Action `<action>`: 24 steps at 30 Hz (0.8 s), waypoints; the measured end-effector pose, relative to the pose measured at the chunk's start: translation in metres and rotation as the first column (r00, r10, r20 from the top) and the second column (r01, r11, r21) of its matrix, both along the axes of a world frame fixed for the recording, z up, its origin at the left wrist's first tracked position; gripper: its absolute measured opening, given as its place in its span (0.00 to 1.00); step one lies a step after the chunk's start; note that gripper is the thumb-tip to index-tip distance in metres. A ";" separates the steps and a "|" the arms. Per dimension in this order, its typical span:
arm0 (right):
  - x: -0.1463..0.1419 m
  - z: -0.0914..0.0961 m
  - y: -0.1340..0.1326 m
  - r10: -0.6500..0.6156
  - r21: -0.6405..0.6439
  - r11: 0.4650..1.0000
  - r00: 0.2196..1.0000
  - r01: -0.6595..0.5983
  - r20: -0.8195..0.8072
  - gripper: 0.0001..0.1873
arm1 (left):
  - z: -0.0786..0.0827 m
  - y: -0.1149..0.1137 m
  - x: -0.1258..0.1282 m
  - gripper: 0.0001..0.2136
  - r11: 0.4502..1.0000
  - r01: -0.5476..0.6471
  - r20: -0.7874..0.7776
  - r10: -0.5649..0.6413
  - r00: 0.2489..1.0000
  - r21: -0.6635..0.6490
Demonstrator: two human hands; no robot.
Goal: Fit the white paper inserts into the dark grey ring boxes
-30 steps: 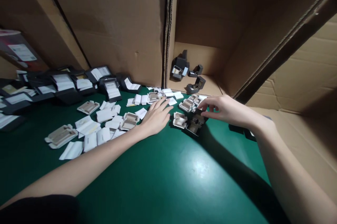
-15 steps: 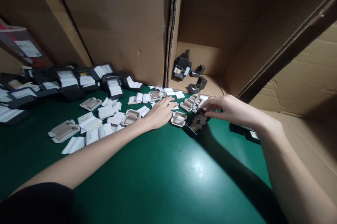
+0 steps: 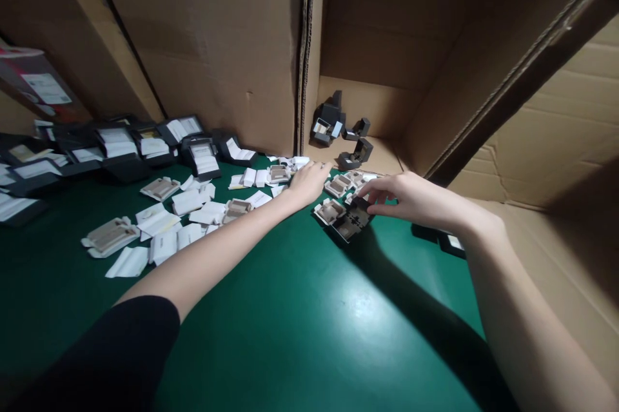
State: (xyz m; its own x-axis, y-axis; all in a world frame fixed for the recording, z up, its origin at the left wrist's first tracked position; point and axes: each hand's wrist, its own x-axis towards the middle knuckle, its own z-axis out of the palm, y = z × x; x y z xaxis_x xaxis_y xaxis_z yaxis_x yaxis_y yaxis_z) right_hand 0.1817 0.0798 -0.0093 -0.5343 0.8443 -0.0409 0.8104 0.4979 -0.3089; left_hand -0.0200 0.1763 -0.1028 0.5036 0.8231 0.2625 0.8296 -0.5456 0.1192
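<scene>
My right hand (image 3: 394, 194) has its thumb and fingers closed on the edge of an open black box (image 3: 349, 225), tilted just at the green table. The box's dark inside faces me. Touching or close beside its left side is a small cardboard insert (image 3: 329, 210). Reaching among white pieces at the far table edge, my left hand (image 3: 309, 183) has its fingers bent together; their tips are partly hidden, and what they pinch is unclear. Next to it lie another insert (image 3: 279, 173), folded white papers (image 3: 249, 177) and a further insert (image 3: 338, 185).
Several black boxes with white papers (image 3: 116, 144) line the back left. Papers and inserts (image 3: 164, 247) are scattered across the left of the green table (image 3: 290, 334). Black boxes (image 3: 355, 154) stand inside a large carton (image 3: 411, 83). Another dark box (image 3: 452, 242) lies behind my right forearm.
My left hand has moved farther away from me, onto white pieces at the table's back edge. My right hand still grips the black box, which now appears against the small insert.
</scene>
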 end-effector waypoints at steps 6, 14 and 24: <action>-0.003 -0.002 0.000 -0.004 0.025 1.000 1.000 0.003 0.028 0.14 | 0.001 0.009 0.000 0.15 0.996 -0.083 0.046 0.082 0.996 0.015; -0.002 -0.003 0.000 0.003 0.025 1.000 0.999 -0.004 0.032 0.14 | 0.010 -0.012 0.002 0.18 0.998 -0.057 0.413 0.043 0.910 0.021; -0.010 -0.016 0.003 0.033 0.168 0.985 0.999 -0.029 -0.019 0.14 | -0.005 -0.090 -0.027 0.11 0.921 0.328 0.885 0.037 0.464 -0.210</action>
State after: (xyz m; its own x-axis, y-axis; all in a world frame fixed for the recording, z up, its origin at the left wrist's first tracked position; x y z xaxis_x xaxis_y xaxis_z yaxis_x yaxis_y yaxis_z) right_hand 0.1714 0.0832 -0.0251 -0.5593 0.8214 0.1117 0.7878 0.5687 -0.2366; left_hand -0.0475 0.0859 -0.1077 0.2882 0.8782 0.3816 0.1080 -0.4258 0.8984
